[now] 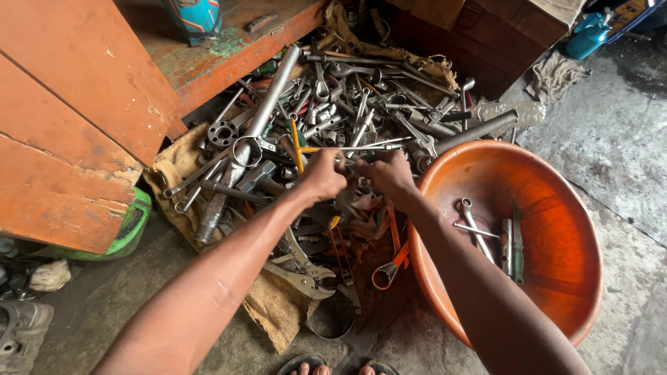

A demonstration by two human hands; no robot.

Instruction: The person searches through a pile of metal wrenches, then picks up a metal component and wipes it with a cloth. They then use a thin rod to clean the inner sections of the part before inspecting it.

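Where the tool pile (326, 118) lies on burlap (278, 305), left hand (324, 173) and right hand (384, 173) meet above it, both clamped on one thin metal tool (349, 164) held between them; orange basin (556, 208) at right.

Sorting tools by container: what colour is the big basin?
Orange basin, seen in the head view.

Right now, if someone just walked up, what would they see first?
Probably the big heap of metal spanners and tools on sackcloth in the middle. The left hand and right hand meet over it, pinching something small I can't make out. Beside it on the right sits a big orange tub with a few tools inside.
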